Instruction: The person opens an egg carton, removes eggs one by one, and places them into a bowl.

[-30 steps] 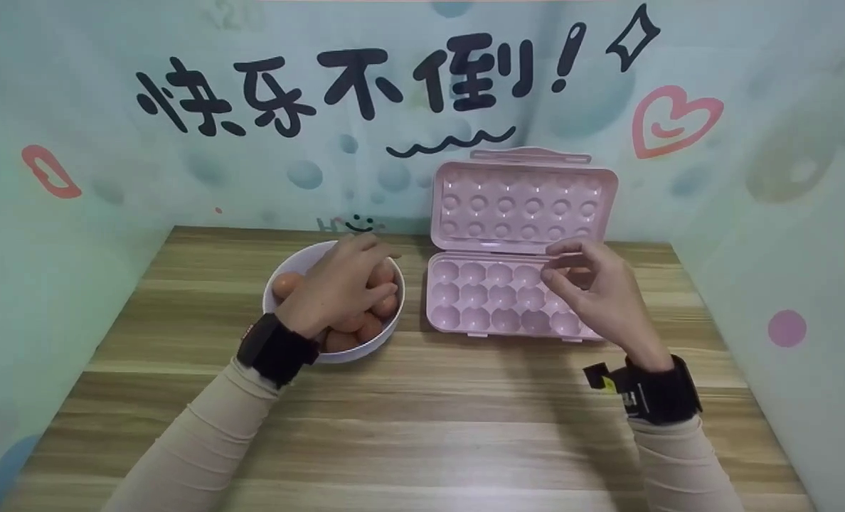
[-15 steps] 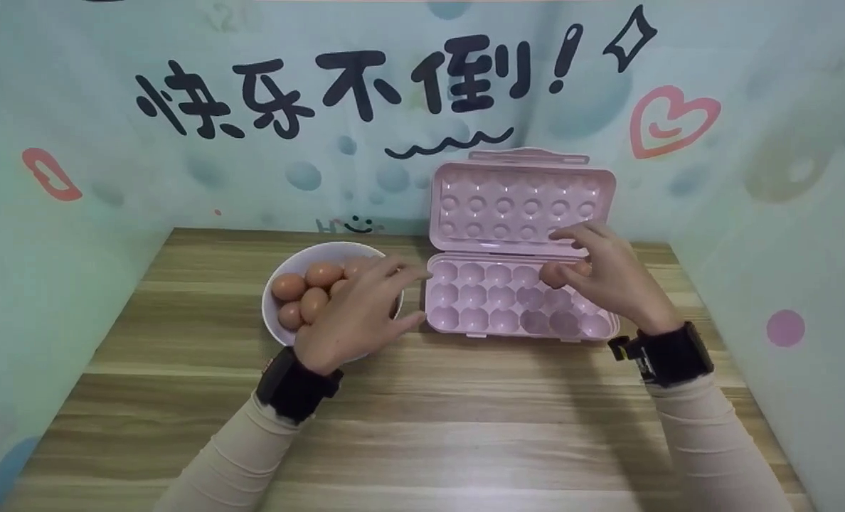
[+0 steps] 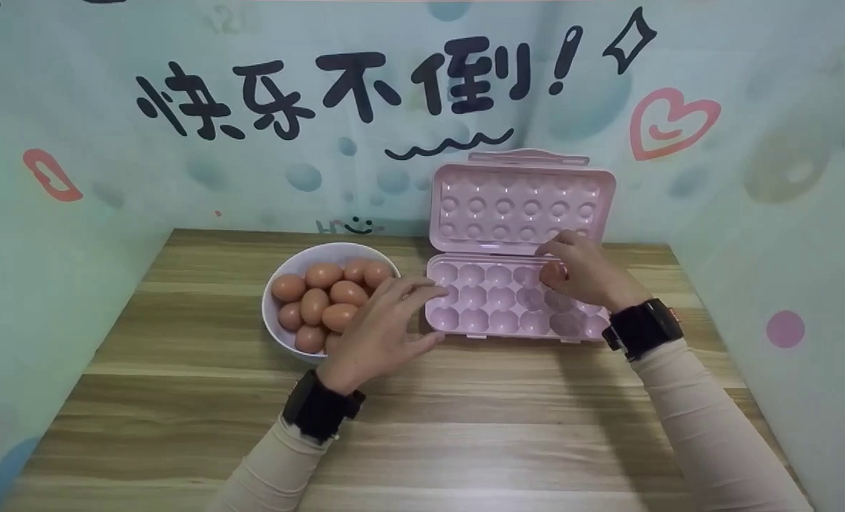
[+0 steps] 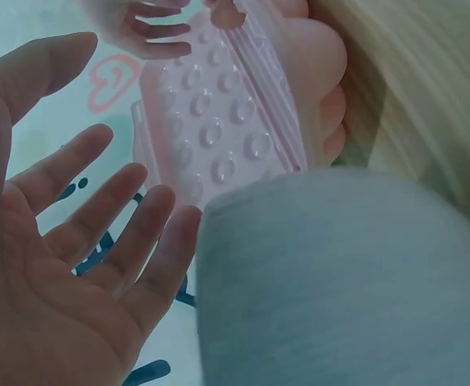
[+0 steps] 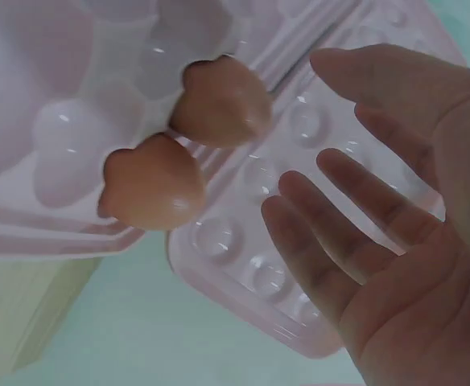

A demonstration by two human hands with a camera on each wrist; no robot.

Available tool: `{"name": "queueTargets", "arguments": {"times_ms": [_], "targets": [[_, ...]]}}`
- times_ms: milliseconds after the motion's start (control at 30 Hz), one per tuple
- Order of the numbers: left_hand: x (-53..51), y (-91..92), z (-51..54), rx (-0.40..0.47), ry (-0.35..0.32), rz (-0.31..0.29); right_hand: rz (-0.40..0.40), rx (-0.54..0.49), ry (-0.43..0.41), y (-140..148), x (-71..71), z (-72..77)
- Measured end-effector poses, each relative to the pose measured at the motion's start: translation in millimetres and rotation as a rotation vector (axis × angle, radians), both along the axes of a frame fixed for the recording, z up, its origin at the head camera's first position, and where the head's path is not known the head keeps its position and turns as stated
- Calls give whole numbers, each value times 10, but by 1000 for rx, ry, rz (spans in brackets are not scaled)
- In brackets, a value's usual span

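Observation:
A pink plastic egg carton (image 3: pixel 490 333) lies open, its lid (image 3: pixel 518 192) leaning up at the back. Two brown eggs (image 5: pixel 158 185) sit in neighbouring cups beside the hinge in the right wrist view; from the head, one egg (image 3: pixel 553 274) shows by the right thumb. My right hand (image 3: pixel 592 276) hovers over those cups, its fingers apart and holding nothing in the right wrist view. My left hand (image 3: pixel 387 334), empty with fingers spread, is between the carton and a white bowl (image 3: pixel 267 313) of brown eggs (image 3: pixel 314 306). It covers the bowl's front right side.
The wooden table (image 3: pixel 422 434) extends in front of the carton and bowl. A printed cloth backdrop (image 3: pixel 365 171) stands behind and along both sides. Each wrist wears a black strap (image 3: pixel 319 405) with a camera.
My left hand has come out of the bowl, moving right and nearer. My right hand first shifted right, uncovering eggs in the carton, then came back left over them.

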State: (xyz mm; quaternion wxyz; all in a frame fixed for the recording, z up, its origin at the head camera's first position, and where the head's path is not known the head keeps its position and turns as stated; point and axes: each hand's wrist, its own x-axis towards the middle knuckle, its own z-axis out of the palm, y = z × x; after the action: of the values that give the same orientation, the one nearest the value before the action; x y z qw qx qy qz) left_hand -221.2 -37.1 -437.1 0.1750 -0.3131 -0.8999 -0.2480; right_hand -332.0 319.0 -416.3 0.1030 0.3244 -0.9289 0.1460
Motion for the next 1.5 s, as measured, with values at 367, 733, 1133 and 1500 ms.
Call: {"name": "queueTargets", "arguments": {"times_ms": [367, 733, 1133, 1500], "targets": [[-17, 29, -82, -11, -10, -10, -85, 86, -176, -72, -129, -95], [-23, 39, -88, -24, -38, -7, -116, 129, -189, -93, -174, -154], [-38, 22, -86, 13, -32, -1, -61, -30, -22, -73, -79, -90], [-56, 40, -75, 70, -13, -29, -50, -358, 135, -279, 381, 69]]}}
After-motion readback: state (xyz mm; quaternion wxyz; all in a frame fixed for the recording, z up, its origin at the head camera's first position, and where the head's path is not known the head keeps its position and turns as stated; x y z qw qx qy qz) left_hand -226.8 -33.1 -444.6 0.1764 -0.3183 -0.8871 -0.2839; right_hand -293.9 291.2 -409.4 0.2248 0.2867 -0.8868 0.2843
